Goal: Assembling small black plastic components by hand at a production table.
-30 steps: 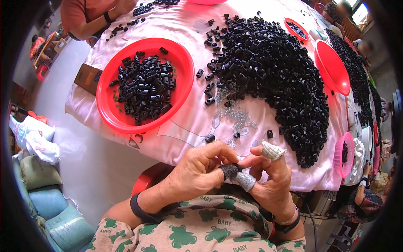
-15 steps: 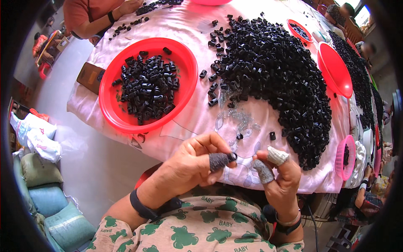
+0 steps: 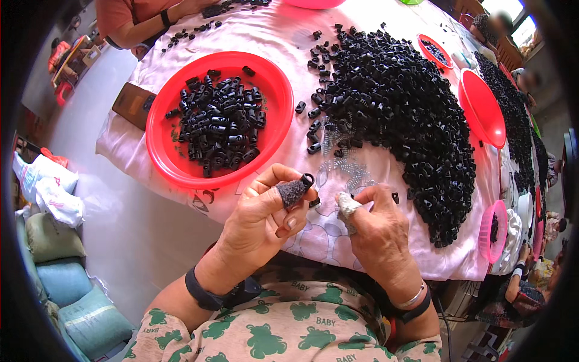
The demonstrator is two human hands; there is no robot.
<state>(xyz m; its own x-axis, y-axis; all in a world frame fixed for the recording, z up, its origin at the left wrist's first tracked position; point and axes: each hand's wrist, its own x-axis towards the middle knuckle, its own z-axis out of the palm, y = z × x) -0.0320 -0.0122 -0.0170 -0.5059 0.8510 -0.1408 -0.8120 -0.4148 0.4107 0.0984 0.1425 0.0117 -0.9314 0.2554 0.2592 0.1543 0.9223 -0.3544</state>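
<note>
A small hollow black plastic piece (image 3: 308, 180), like a cord lock's barrel, is pinched between the thumb and forefinger of my left hand (image 3: 256, 211). A dark grey knitted cover (image 3: 292, 193) wraps that thumb. My right hand (image 3: 386, 241) is a little to the right, fingers bent together, at the near side of a loose patch of thin metal springs (image 3: 350, 169). It wears a pale knitted finger cover (image 3: 348, 205); what its fingertips hold, if anything, is hidden. Behind both hands spreads a large heap of black plastic pieces (image 3: 404, 114).
A red basin (image 3: 158, 154) with finished-looking black pieces stands at left, beside a brown phone-like slab (image 3: 132, 105). A tilted red basin (image 3: 482, 111) and pink basket (image 3: 493, 232) lie right. Another person's arm (image 3: 151, 23) rests at the far left edge.
My left hand has lifted the black piece, its round opening now turned up. My right hand has turned over and moved left and away from me, towards the springs.
</note>
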